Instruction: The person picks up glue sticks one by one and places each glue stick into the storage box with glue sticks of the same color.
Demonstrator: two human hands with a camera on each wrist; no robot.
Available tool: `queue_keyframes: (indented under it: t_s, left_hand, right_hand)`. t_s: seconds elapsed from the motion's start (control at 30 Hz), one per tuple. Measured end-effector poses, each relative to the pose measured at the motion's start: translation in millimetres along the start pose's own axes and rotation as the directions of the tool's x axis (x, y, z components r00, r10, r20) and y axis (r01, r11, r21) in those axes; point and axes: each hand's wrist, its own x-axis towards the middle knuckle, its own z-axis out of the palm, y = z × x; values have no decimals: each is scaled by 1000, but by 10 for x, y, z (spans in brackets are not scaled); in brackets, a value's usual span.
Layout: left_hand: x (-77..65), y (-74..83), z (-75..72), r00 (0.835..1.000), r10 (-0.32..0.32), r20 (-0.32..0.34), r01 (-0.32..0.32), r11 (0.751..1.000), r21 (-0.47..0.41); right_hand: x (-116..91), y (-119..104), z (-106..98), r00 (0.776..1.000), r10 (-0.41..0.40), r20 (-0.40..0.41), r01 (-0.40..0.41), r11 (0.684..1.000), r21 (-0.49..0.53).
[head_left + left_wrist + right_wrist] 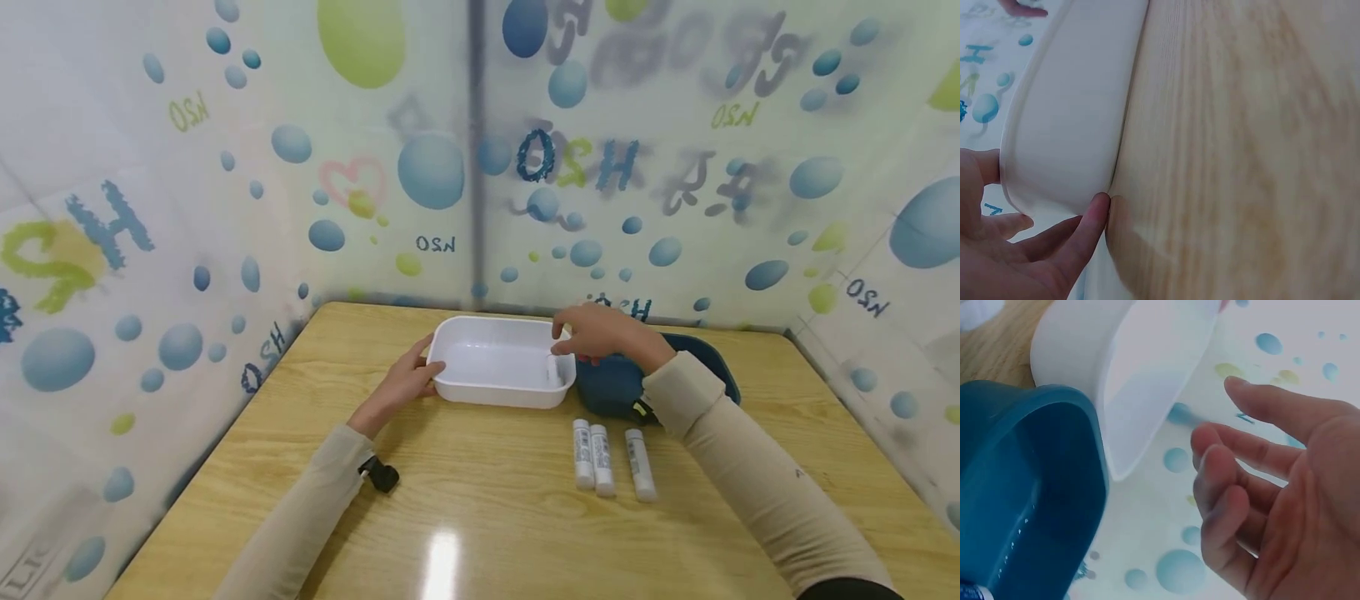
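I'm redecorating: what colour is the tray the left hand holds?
The tray is plain white, clearest in the head view.

Two containers, one white container (498,397) and one dark blue container (611,392), share one table (495,475). The head view gives four white tubes: three on the table (a pair (582,454) plus a single (641,467)), and one (553,369) in the white container. The right wrist view adds one blue-and-white item (974,592), cut off by the frame, so whether it makes a fifth tube cannot be told.
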Motion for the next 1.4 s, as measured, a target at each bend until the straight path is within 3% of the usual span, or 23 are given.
queue_keyframes:
  t_s: [0.33,0.57,0.87,1.4]
  left_hand:
    - [-12,16,9,1000,10,-8,-10,1000,7]
    - [-11,8,-5,1000,12,-4,-12,1000,4]
    - [-2,9,17,1000,5,-1,-5,1000,4]
    - [-10,33,-5,1000,-9,25,10,1000,-17]
  right_hand:
    - [-623,124,160,998,-28,-62,29,999,20]
    - [-903,223,352,996,-25,-85,32,996,81]
    - [-1052,356,563,998,-30,-55,37,991,128]
    - [-1103,487,789,997,51,64,-62,980,191]
